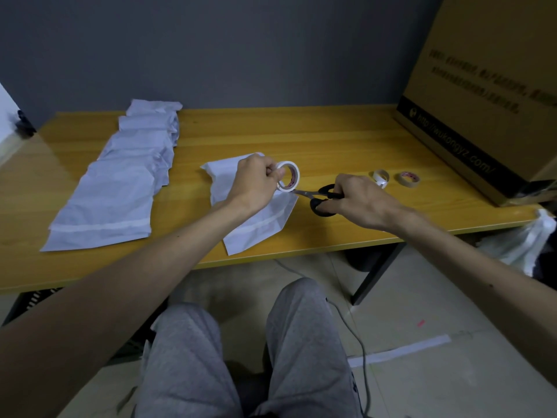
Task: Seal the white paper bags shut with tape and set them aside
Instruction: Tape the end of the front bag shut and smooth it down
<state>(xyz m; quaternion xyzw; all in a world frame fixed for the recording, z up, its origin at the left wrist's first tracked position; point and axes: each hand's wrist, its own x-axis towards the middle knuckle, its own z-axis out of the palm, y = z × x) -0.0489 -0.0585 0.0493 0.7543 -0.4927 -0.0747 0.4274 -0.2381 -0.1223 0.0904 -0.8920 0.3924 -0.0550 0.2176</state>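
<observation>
left hand (259,184): fingers curled round the tape roll (288,176), gripping it so it stands on edge above the far end of the bag, about the middle of the table (331,137); the wrist crosses over the bag
right hand (358,200): fingers hooked through the black handles of the scissors (324,198), gripping them; it sits just right of the roll, nearer the table's front edge than the back
scissors: blades point left, tips at the lower rim of the tape roll; how wide they are parted, and whether they touch tape, cannot be told
white paper bag (256,224): lies flat and slightly skewed near the front edge, about midway along it; a pale strip of tape runs across its nearer part; its far end sits under the left hand
row of bags (120,182): white bags overlapping in a line from the back-left corner down toward the front edge; the nearest one shows a tape strip across its lower end
white ring (381,178): small roll lying just beyond the right hand, toward the right end
brown ring (407,178): small roll just beside the white ring, apart from it
cardboard box (482,101): large, printed, filling the back-right corner
plastic bag (524,245): white, crumpled, off the front-right corner, below table level
knees (241,342): grey trousers under the front edge; a cable (360,342) trails on the floor beside them
</observation>
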